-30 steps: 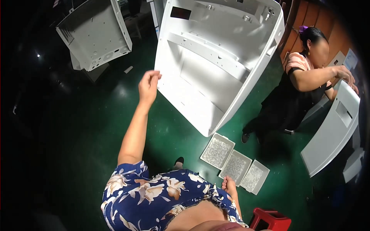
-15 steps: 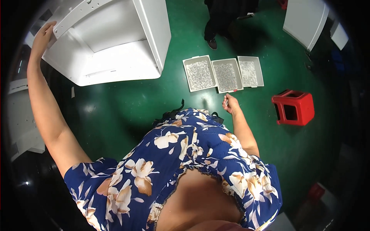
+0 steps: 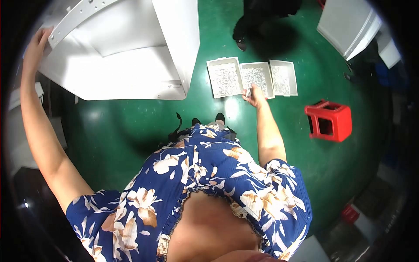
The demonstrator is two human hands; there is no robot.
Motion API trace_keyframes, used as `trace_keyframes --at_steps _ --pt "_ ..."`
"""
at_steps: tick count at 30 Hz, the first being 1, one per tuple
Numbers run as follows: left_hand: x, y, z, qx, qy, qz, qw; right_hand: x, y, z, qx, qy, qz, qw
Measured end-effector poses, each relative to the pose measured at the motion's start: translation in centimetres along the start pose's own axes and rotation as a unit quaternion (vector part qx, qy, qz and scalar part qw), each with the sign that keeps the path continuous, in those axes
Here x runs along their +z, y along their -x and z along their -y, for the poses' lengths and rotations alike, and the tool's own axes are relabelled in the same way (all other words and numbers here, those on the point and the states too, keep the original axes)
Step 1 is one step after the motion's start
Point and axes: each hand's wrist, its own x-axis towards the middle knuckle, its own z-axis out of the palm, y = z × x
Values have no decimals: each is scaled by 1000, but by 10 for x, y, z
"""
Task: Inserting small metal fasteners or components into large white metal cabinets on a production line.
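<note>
A large white cabinet shell [image 3: 131, 78], its open side toward me, stands on the floor at the upper left. At its far left edge my left hand [image 3: 38, 41] is closed round the rim, arm stretched out. My right hand [image 3: 254, 97] hangs over the near edge of the middle tray, fingers curled round something small and greyish that I cannot make out. That middle tray [image 3: 270, 89] is pale and holds many small light-coloured parts. Similar parts lie in the left tray [image 3: 210, 70] and the right tray [image 3: 293, 78] beside it.
A red plastic stool [image 3: 340, 122] is on the green floor [image 3: 209, 107] at the right. Beyond the trays stands another person in dark clothes [image 3: 257, 17]. A white panelled unit [image 3: 347, 28] occupies the upper right. More white housings [image 3: 32, 139] are along the left side.
My right hand has moved forward from in front of the middle tray to over its near edge. My left hand stays on the cabinet rim; the view has shifted slightly.
</note>
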Motion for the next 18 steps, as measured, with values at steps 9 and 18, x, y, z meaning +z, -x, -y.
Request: trace_keyframes --at_steps 9,18 --pt "25 46 -27 17 139 -209 968 63 92 151 -252 -34 108 961" --pt "-12 62 -85 -42 154 -120 980 178 416 197 -760 18 366 537"
